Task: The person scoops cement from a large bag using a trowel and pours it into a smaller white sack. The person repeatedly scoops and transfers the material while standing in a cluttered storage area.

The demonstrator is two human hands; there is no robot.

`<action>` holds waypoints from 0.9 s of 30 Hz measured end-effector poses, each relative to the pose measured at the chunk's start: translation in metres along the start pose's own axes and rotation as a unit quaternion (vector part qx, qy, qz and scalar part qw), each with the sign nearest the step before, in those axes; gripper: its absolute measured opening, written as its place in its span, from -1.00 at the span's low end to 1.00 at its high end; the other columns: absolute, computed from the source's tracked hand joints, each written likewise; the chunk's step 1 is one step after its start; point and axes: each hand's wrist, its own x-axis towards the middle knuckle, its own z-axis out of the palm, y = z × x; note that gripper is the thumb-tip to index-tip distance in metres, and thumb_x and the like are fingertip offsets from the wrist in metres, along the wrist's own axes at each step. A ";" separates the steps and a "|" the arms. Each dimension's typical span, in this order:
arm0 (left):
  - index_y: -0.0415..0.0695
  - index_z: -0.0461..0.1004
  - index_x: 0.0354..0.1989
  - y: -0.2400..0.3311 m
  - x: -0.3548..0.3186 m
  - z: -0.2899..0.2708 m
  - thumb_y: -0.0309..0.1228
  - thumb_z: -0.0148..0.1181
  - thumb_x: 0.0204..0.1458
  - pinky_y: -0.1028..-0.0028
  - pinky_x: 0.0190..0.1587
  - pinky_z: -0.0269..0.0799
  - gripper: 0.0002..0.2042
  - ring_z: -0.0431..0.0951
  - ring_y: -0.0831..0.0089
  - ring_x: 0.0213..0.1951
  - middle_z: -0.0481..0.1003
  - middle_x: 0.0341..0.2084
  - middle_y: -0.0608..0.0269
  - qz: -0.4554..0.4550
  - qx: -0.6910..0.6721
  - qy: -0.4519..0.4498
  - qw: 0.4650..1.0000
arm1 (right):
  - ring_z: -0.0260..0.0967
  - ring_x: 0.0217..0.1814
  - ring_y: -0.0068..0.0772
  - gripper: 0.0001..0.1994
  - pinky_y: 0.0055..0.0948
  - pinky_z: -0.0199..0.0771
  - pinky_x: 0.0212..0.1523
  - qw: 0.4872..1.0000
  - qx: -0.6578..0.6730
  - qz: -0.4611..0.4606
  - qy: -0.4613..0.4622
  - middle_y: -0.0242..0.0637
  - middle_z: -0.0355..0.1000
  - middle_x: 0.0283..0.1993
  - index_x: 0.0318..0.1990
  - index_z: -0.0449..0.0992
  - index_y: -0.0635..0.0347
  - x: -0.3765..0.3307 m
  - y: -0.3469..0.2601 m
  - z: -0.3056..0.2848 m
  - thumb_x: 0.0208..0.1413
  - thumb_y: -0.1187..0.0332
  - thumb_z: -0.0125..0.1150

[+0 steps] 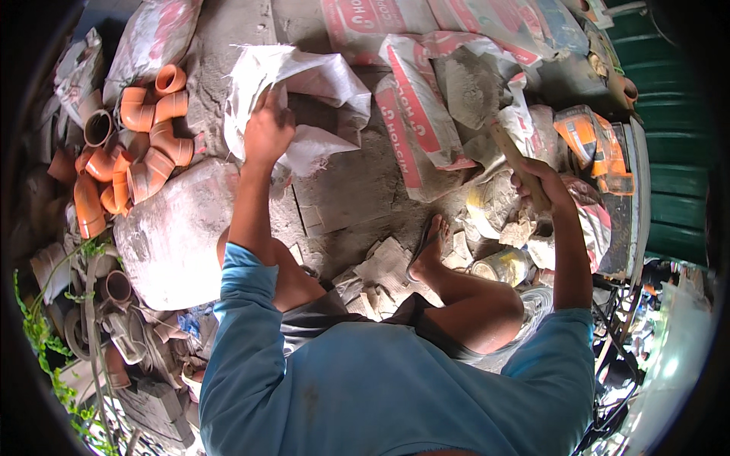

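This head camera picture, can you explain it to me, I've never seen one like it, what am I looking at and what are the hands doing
There is no machine here. The one picture comes from a wide fisheye camera worn on a person's head, looking down, so edges bend near the rim. The blue sleeves and bare knees at the bottom belong to that person, who is crouching in sandals.

The left hand grips a white woven sack. The right hand has a closed grip on a wooden handle; its working end is hidden.

On the dusty ground lie cement bags, broken chunks and a small tin. To the left sits a heap of orange pipe elbows, with a large grey sack beside it.
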 end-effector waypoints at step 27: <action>-0.52 0.24 0.23 -0.028 -0.008 -0.033 -0.46 0.22 -0.20 0.20 0.24 0.32 -0.28 0.41 -0.16 0.19 0.35 0.16 -0.40 -0.065 -0.058 0.018 0.996 | 0.58 -0.17 -0.11 -0.52 -0.14 0.62 -0.21 0.608 -0.669 -0.375 0.204 -0.08 0.49 -0.13 0.15 0.45 0.23 0.148 0.020 0.302 0.00 0.41 0.22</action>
